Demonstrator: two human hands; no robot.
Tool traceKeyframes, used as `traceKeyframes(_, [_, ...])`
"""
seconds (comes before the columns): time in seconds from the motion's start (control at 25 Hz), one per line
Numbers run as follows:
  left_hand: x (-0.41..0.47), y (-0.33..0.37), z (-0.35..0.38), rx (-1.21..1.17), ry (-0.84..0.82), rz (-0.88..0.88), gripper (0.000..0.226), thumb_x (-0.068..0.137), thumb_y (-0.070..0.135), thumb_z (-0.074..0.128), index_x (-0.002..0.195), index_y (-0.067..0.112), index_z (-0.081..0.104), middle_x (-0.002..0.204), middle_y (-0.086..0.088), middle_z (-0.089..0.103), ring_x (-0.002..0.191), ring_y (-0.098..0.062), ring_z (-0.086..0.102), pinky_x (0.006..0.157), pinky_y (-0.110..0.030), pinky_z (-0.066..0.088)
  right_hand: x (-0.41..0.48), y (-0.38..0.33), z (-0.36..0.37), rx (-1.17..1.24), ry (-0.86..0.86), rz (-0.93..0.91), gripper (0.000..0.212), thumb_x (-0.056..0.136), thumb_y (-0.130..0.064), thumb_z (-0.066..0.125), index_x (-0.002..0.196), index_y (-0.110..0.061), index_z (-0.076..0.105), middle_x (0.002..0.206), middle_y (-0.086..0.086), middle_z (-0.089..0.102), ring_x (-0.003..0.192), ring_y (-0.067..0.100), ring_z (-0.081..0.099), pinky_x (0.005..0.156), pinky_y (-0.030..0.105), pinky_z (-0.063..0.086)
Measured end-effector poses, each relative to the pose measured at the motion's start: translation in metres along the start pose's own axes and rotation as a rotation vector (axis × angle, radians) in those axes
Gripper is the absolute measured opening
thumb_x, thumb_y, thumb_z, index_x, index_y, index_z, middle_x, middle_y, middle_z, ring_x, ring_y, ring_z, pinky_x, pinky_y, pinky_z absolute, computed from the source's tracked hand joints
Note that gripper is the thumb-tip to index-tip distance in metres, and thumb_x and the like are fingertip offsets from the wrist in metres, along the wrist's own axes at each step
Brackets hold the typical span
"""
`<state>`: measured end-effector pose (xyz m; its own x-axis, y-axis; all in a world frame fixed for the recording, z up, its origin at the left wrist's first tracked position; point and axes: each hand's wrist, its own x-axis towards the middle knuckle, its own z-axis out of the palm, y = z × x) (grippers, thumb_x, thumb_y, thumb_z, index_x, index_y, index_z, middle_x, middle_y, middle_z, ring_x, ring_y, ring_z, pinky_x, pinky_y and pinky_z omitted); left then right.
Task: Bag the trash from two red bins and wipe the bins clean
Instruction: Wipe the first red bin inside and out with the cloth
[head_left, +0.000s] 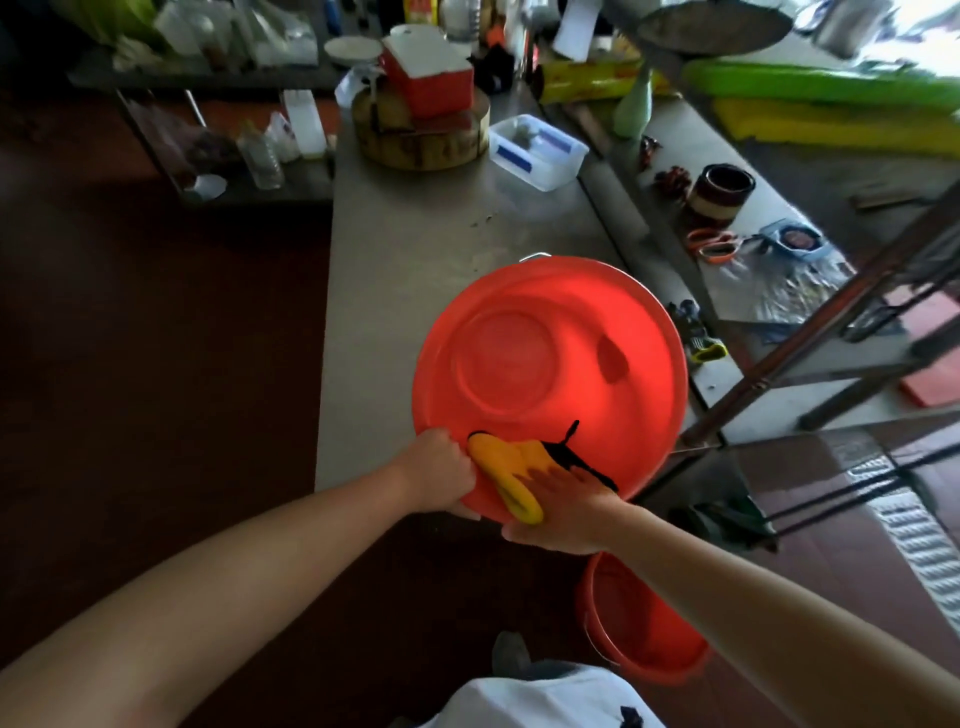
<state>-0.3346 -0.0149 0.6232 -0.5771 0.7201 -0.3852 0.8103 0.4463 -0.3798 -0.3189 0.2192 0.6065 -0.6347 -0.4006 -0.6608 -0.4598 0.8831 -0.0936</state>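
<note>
White top (524, 699) nearest, then the spare red bin (641, 623) parked on the floor. The other red bin (545, 358) is tipped toward the person on the steel table (415, 234): left hand (441, 473) curled round the rim to steady it, right hand (566, 506) flat, pressing the yellow cloth (506, 465) inside

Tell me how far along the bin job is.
Done: the red bin on the table looks empty. In hand: the left hand grips its rim, and the right hand presses a yellow cloth on its inner wall. Left: the second red bin on the floor; whether it has been wiped cannot be told.
</note>
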Motion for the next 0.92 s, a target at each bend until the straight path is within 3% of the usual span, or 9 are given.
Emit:
traceKeyframes(0.08, [-0.013, -0.011, 0.001, -0.005, -0.029, 0.018, 0.066, 0.091, 0.074, 0.039, 0.089, 0.016, 0.07, 0.088, -0.004, 0.073, 0.08, -0.024, 0.069, 0.087, -0.039, 0.045, -0.003, 0.003, 0.004, -0.129, 0.068, 0.002, 0.107, 0.075, -0.091, 0.04, 0.16, -0.035, 0.008, 0.167, -0.001, 0.017, 0.153, 0.024, 0.015, 0.123, 0.047, 0.011])
traceKeyframes(0.24, [-0.046, -0.056, -0.001, 0.102, -0.064, -0.076, 0.034, 0.094, 0.045, 0.051, 0.101, 0.02, 0.073, 0.098, 0.002, 0.072, 0.097, -0.022, 0.065, 0.112, -0.046, 0.029, -0.001, 0.017, -0.004, -0.366, 0.204, -0.011, 0.088, 0.081, -0.066, 0.063, 0.155, -0.036, 0.025, 0.155, -0.001, 0.038, 0.144, 0.026, 0.034, 0.119, 0.045, 0.019])
traceKeyframes(0.36, [-0.055, -0.07, -0.009, 0.096, -0.174, -0.127, 0.047, 0.083, 0.062, 0.065, 0.106, 0.023, 0.074, 0.104, 0.002, 0.071, 0.11, -0.025, 0.06, 0.12, -0.056, 0.012, 0.009, 0.012, -0.009, -0.415, 0.221, -0.023, 0.085, 0.081, -0.053, 0.067, 0.154, -0.036, 0.028, 0.15, -0.003, 0.044, 0.139, 0.028, 0.04, 0.116, 0.046, 0.024])
traceKeyframes(0.48, [-0.045, -0.032, -0.003, -0.027, -0.143, -0.242, 0.05, 0.089, 0.053, 0.061, 0.124, 0.018, 0.068, 0.116, -0.003, 0.07, 0.123, -0.03, 0.054, 0.12, -0.067, -0.001, 0.017, 0.007, -0.012, -0.401, 0.201, -0.029, 0.087, 0.08, -0.055, 0.067, 0.155, -0.037, 0.025, 0.152, -0.005, 0.042, 0.14, 0.028, 0.039, 0.116, 0.048, 0.023])
traceKeyframes(0.6, [-0.022, 0.021, 0.005, -0.165, -0.032, -0.321, 0.079, 0.091, 0.068, 0.047, 0.14, 0.006, 0.051, 0.136, -0.016, 0.058, 0.128, -0.036, 0.05, 0.12, -0.057, 0.015, 0.023, 0.008, -0.01, -0.323, 0.202, -0.041, 0.091, 0.081, -0.059, 0.065, 0.157, -0.037, 0.021, 0.159, -0.006, 0.035, 0.145, 0.026, 0.034, 0.118, 0.048, 0.02])
traceKeyframes(0.68, [-0.004, 0.037, 0.006, -0.237, 0.057, -0.374, 0.079, 0.092, 0.07, 0.044, 0.136, 0.005, 0.053, 0.136, -0.018, 0.058, 0.125, -0.035, 0.052, 0.114, -0.05, 0.027, 0.028, 0.012, -0.006, -0.258, 0.201, -0.048, 0.093, 0.081, -0.062, 0.063, 0.158, -0.037, 0.017, 0.162, -0.006, 0.031, 0.147, 0.025, 0.031, 0.119, 0.047, 0.018])
traceKeyframes(0.76, [0.006, 0.039, 0.006, -0.201, 0.114, -0.347, 0.074, 0.088, 0.073, 0.047, 0.123, 0.01, 0.063, 0.122, -0.013, 0.067, 0.111, -0.031, 0.062, 0.103, -0.043, 0.041, 0.034, 0.017, -0.004, -0.194, 0.155, -0.055, 0.097, 0.079, -0.074, 0.055, 0.159, -0.036, 0.015, 0.164, -0.006, 0.027, 0.149, 0.024, 0.027, 0.12, 0.048, 0.018])
traceKeyframes(0.84, [0.008, 0.038, 0.008, -0.12, 0.114, -0.303, 0.069, 0.079, 0.078, 0.053, 0.103, 0.017, 0.072, 0.1, -0.007, 0.075, 0.091, -0.025, 0.069, 0.09, -0.036, 0.05, 0.039, 0.025, -0.007, -0.088, 0.058, -0.032, 0.11, 0.069, -0.097, 0.032, 0.158, -0.035, 0.017, 0.164, -0.005, 0.026, 0.151, 0.022, 0.023, 0.121, 0.046, 0.016])
traceKeyframes(0.92, [0.006, 0.034, 0.013, -0.043, 0.142, -0.252, 0.066, 0.076, 0.081, 0.055, 0.087, 0.019, 0.074, 0.085, -0.004, 0.075, 0.078, -0.023, 0.069, 0.083, -0.035, 0.052, 0.048, 0.037, -0.014, -0.007, 0.043, 0.028, 0.112, 0.067, -0.101, 0.016, 0.156, -0.034, 0.026, 0.163, -0.003, 0.031, 0.151, 0.021, 0.024, 0.121, 0.045, 0.017])
